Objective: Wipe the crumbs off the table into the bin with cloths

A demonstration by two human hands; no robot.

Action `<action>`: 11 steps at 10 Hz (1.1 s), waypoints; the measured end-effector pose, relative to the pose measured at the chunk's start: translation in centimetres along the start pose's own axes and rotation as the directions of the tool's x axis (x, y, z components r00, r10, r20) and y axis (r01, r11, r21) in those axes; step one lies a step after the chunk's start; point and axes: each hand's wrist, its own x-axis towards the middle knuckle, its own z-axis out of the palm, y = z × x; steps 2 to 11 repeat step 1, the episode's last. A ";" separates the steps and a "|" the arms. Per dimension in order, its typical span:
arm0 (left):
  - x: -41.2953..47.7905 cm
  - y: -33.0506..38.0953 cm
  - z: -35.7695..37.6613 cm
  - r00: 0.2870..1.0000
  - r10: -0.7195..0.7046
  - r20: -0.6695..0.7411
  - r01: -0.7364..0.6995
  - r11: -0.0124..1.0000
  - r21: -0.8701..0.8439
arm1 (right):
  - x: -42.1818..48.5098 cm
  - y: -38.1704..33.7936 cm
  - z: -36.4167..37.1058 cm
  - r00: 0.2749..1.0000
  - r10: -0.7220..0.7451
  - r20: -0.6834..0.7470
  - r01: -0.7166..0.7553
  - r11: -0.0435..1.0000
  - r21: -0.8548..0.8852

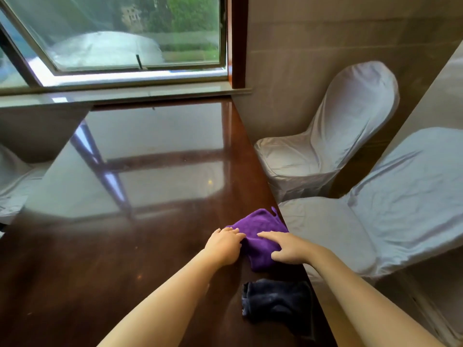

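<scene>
A purple cloth (258, 227) lies folded at the right edge of the glossy dark brown table (150, 171). My left hand (224, 245) touches its left side with the fingers together on the fabric. My right hand (288, 246) rests flat on its right part, fingers spread, at the table's edge. A dark navy cloth (278, 304) lies crumpled on the table just nearer to me, untouched. A tiny pale speck (210, 181) sits further out on the table top. No bin is in view.
Two chairs in white covers stand along the table's right side, one near (390, 209) and one further back (333, 136). Another covered chair (12, 181) is at the left. A window (120, 36) and its sill lie beyond the table's far end.
</scene>
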 end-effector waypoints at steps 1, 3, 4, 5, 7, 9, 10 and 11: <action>-1.7 -1.7 -2.6 0.991 -0.129 0.025 0.130 0.991 -0.029 | -2.2 -3.4 -2.3 0.979 -0.064 -0.195 0.079 0.994 0.073; -1.7 -1.7 -2.6 0.991 -0.129 0.025 0.130 0.991 -0.029 | -2.2 -3.4 -2.3 0.979 -0.064 -0.195 0.079 0.994 0.073; -1.7 -1.7 -2.6 0.991 -0.129 0.025 0.130 0.991 -0.029 | -2.2 -3.4 -2.3 0.979 -0.064 -0.195 0.079 0.994 0.073; -1.7 -1.7 -2.6 0.991 -0.129 0.025 0.130 0.991 -0.029 | -2.2 -3.4 -2.3 0.979 -0.064 -0.195 0.079 0.994 0.073; -1.7 -1.7 -2.6 0.991 -0.129 0.025 0.130 0.991 -0.029 | -2.2 -3.4 -2.3 0.979 -0.064 -0.195 0.079 0.994 0.073; -1.7 -1.7 -2.6 0.991 -0.129 0.025 0.130 0.991 -0.029 | -2.2 -3.4 -2.3 0.979 -0.064 -0.195 0.079 0.994 0.073; -1.7 -1.7 -2.6 0.991 -0.129 0.025 0.130 0.991 -0.029 | -2.2 -3.4 -2.3 0.979 -0.064 -0.195 0.079 0.994 0.073; -1.7 -1.7 -2.6 0.991 -0.129 0.025 0.130 0.991 -0.029 | -2.2 -3.4 -2.3 0.979 -0.064 -0.195 0.079 0.994 0.073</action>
